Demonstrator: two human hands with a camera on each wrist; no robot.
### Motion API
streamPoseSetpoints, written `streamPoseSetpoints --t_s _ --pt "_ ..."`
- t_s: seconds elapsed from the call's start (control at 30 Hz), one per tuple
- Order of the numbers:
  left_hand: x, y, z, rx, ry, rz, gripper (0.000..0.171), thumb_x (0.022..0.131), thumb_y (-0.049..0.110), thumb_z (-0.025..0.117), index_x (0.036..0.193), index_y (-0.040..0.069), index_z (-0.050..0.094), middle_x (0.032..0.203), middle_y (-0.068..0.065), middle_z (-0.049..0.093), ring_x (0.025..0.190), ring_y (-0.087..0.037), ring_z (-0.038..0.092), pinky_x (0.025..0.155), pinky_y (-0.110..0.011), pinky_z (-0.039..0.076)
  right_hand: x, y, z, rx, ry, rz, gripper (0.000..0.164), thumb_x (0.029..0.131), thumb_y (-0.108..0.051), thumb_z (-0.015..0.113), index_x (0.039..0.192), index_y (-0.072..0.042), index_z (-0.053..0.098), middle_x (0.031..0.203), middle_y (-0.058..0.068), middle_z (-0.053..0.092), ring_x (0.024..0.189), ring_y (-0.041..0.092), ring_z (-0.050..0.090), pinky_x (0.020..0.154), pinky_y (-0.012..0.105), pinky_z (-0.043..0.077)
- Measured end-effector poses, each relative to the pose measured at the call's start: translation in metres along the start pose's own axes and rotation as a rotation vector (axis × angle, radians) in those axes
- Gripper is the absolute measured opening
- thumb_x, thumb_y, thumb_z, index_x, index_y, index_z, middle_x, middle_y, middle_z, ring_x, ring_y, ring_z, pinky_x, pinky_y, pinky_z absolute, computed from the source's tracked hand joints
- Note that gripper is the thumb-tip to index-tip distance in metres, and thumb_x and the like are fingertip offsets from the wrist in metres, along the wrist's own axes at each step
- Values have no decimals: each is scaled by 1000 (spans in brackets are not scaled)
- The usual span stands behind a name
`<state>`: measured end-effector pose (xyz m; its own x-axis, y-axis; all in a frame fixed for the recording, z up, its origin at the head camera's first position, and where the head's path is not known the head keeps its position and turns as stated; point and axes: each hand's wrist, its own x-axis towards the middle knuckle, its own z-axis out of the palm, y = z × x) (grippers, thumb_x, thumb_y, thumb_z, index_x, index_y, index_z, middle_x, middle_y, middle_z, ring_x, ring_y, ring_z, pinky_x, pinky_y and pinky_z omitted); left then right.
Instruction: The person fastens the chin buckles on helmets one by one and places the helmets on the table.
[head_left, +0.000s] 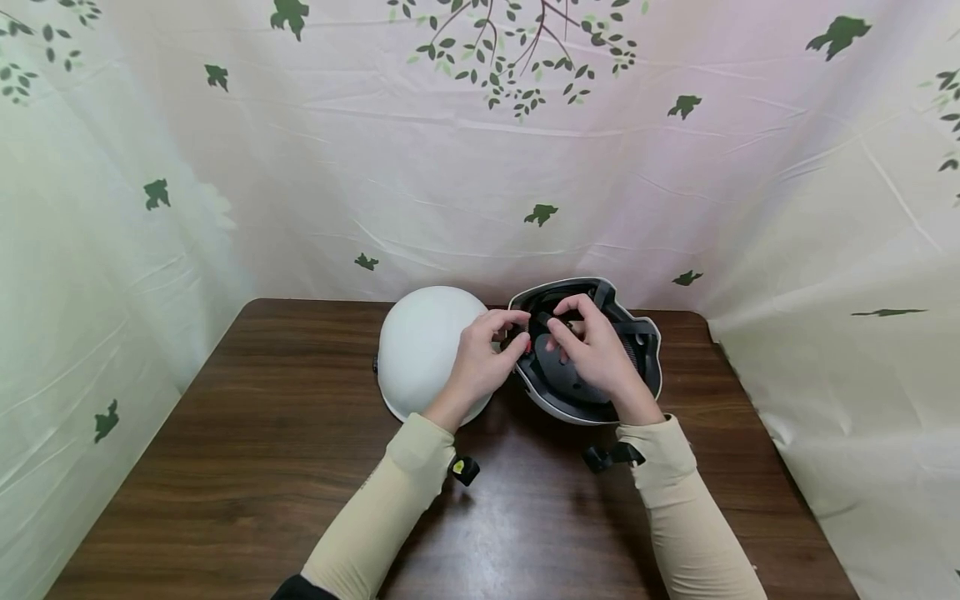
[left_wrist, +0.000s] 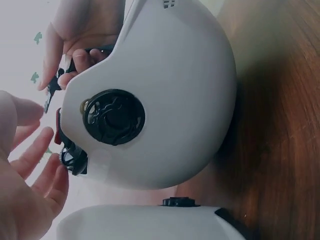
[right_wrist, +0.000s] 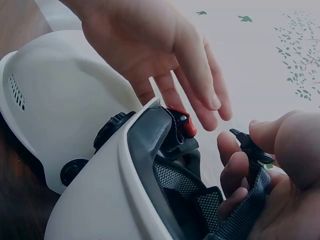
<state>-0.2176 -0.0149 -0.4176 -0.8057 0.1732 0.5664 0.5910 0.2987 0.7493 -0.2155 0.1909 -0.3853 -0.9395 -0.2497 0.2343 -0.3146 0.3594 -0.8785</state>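
Observation:
An upturned white helmet [head_left: 651,354] lies on the table with its black lining and straps facing up. In the right wrist view, my right hand [right_wrist: 285,170] pinches a black plastic buckle end [right_wrist: 250,147] on a dark woven strap [right_wrist: 245,212], held above the helmet's opening. My left hand [head_left: 483,354] is at the helmet's left rim, fingers extended and loosely bent. Close to those fingers is a red-and-black buckle piece [right_wrist: 184,125]; whether they touch it is unclear. A round black knob [left_wrist: 115,117] sits on the helmet's side in the left wrist view.
A second white helmet [head_left: 427,350] rests dome up on the table, just left of the upturned one. The brown wooden table [head_left: 262,417] stands against a pale curtain [head_left: 450,183] printed with leaves.

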Motion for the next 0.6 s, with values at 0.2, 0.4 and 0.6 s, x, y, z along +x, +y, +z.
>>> streamPoseSetpoints --t_s 0.2,0.4,0.6 --pt "-1 1 -6 38 -92 -13 27 86 1 74 112 5 78 114 -11 73 103 -28 65 87 -46 59 -1 3 -2 -15 16 -29 21 109 -18 59 123 -3 55 85 28 70 66 40 64 56 30 49" --pt "-2 3 -7 85 -174 -61 19 86 4 75 104 4 81 118 -7 73 106 -22 68 86 -38 59 -3 2 -4 -11 14 -18 20 107 -18 62 124 -6 59 89 22 74 74 50 64 58 30 51" --pt "-2 3 -8 88 -192 -82 17 88 5 77 104 3 81 117 -9 72 105 -24 68 89 -41 60 -4 4 -6 -70 10 -21 26 103 -19 68 127 -9 63 90 16 75 73 44 66 55 30 50"
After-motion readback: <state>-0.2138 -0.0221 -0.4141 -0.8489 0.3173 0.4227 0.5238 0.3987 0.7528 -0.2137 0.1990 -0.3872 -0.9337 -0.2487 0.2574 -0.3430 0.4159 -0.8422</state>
